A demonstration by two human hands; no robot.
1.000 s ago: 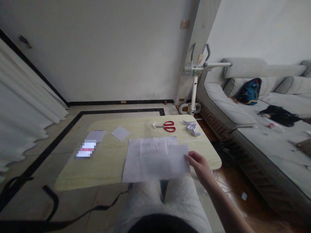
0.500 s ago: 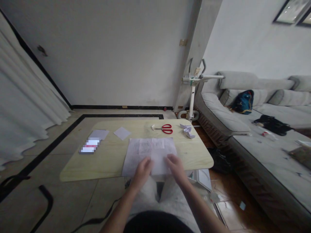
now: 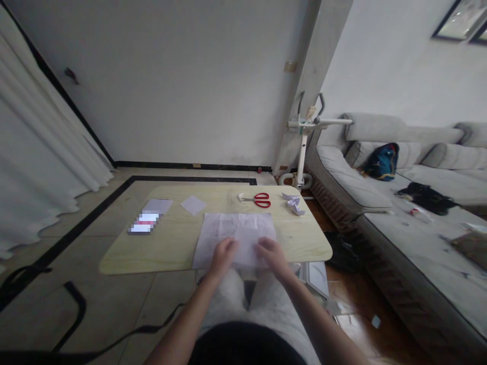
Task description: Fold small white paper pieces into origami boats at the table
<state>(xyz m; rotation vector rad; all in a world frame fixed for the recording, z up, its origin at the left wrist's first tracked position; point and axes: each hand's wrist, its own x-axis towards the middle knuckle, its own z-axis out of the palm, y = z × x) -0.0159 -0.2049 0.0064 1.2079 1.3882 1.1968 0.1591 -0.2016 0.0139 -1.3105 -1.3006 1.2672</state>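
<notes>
A plain pale sheet of paper (image 3: 246, 248) is held above a larger written-on sheet (image 3: 213, 230) at the table's near edge. At its left side, the fingers of my left hand (image 3: 223, 253) are closed on it. Opposite, my right hand (image 3: 272, 253) grips the right side, slightly blurred. Beyond the large sheet lie red-handled scissors (image 3: 262, 200), a small white paper scrap (image 3: 240, 197) by their tip. Folded paper pieces (image 3: 294, 204) rest to their right. A square of paper (image 3: 193, 205) lies farther left.
On the left of the pale wooden table (image 3: 167, 248), a phone (image 3: 143, 223) with a blurred screen lies by another paper sheet (image 3: 163, 206). White exercise equipment (image 3: 302, 147) stands behind the table. A grey sofa (image 3: 375, 195) with a blue backpack (image 3: 384, 162) extends along the right.
The held sheet has risen slightly and now stands out from the large sheet beneath. Both hands stay at its sides. The view has shifted a little.
</notes>
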